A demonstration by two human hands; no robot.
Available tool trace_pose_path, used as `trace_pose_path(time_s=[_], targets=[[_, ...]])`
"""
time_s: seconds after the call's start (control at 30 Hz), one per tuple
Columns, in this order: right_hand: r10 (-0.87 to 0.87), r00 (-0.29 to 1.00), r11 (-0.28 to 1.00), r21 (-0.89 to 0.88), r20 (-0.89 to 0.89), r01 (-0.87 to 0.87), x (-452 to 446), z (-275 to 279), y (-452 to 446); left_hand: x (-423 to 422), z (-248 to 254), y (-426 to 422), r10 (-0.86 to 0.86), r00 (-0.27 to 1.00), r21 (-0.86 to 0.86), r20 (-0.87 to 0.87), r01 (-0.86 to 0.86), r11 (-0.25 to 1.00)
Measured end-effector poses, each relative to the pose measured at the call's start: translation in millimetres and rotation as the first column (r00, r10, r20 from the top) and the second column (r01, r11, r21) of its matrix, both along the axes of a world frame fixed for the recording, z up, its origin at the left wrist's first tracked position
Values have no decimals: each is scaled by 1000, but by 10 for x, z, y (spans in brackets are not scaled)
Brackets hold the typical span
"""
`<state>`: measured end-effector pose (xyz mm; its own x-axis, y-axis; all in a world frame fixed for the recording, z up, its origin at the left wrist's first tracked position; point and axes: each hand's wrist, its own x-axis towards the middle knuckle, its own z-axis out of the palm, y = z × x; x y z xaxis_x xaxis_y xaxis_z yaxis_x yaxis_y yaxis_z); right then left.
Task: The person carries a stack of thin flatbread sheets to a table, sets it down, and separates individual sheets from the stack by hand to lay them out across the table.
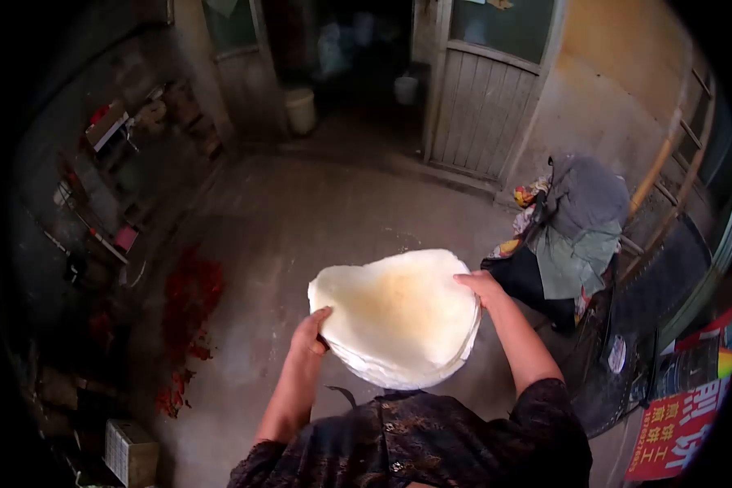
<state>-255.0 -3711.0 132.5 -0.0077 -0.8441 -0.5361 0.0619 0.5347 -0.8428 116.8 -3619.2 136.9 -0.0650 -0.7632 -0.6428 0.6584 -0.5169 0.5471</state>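
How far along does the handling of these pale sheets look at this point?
Looks done: the stack of pale sheets is gathered, its layered edges showing along the lower side. In hand: the left hand and right hand hold it up by opposite sides, above the floor. Left: probably setting it down, as it is still off any surface; where it belongs, I cannot tell.

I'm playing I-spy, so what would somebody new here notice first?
First, probably the big, pale stack of thin round sheets, held out in front by the left hand and right hand. Next, the bright red pieces scattered on the floor to the left. Then perhaps the red sign with big white writing, at the lower right.
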Motion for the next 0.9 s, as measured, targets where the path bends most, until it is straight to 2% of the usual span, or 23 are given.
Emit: trace_pose_path(time_s=[0.1,0.17,0.2,0.3,0.33,0.37,0.43,0.47,0.57,0.63,0.67,0.73,0.77,0.8,0.9], targets=[[42,999,998,46,-3,-42,194,4,-972,148,28,-783,-16,1000,-24,-27,16,1000],[91,996,994,56,24,-92,431,39,-1450,399,-157,-1239,-5,1000,-16,-9,5,1000],[103,993,993,52,57,-106,533,57,-1716,463,-54,-1476,25,998,34,50,-27,999],[170,985,985,-37,14,-170,965,-94,-2641,885,90,-2100,33,999,-93,-7,-33,995],[181,983,983,-5,17,-181,1175,86,-2858,1039,138,-2283,47,999,-80,-13,-48,996],[184,981,983,-19,-61,-185,1359,133,-3175,1149,207,-2540,104,995,-47,-5,-104,993],[171,963,980,-64,-206,-188,1640,197,-3804,1400,121,-3073,124,992,-95,-29,-126,987],[176,964,979,-68,-200,-193,1743,218,-4051,1528,97,-3341,102,994,-74,-49,-106,992],[186,977,982,8,106,-188,1719,217,-4737,1674,-120,-4313,75,994,-98,80,-67,993],[139,981,989,-23,-133,-143,1674,15,-5343,1601,22,-4958,55,998,-90,-17,-56,994],[19,988,997,-64,-151,-29,1655,185,-5495,1511,84,-5312,24,998,-91,-51,-29,995],[-30,995,999,-44,-99,26,1565,360,-5851,1542,118,-5925,-52,993,-90,-111,42,995],[-53,997,998,-32,-63,51,1504,382,-6073,1528,65,-6262,-41,999,-83,-36,38,996],[-73,994,997,18,-81,74,1443,380,-6297,1481,126,-6542,-71,997,-64,-27,69,996],[-165,986,986,2,-23,165,1266,419,-6990,1356,121,-7550,-142,990,-74,-18,141,987]])
